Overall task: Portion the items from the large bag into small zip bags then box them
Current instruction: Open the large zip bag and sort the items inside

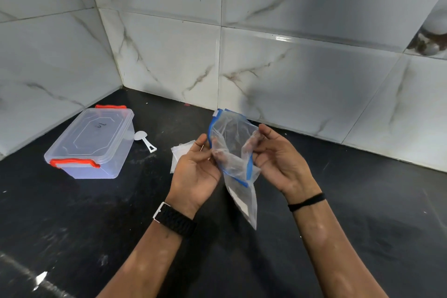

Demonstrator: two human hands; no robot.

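Left hand: palm turned up, fingers curled inward, pinching the near-left rim of a zip bag; a black woven watch strap circles the wrist. Right hand: palm facing left, fingers bent, tips gripping the opposite rim of the same bag; a thin black band on the wrist. Both forearms reach in from the lower edge, bare.

Zip bag: thin clear plastic film, crinkled, with a blue zip strip along the mouth. Mouth pulled apart between the two hands and held above the surface; the lower body hangs limp and creased toward the person. Contents cannot be made out.

Small bags: flat clear sheets, stacked, lying on the surface just left of the left hand, partly hidden by it.

Scoop: white plastic, round bowl, flat handle with a cut-out end, lying beside the box.

Box: translucent rectangular plastic, rounded corners, lid on, orange clip handles at both short ends; well left of the hands.

Surface: black, polished, speckled with pale smears.

Wall: glossy white marble-pattern tiles with grey veins.
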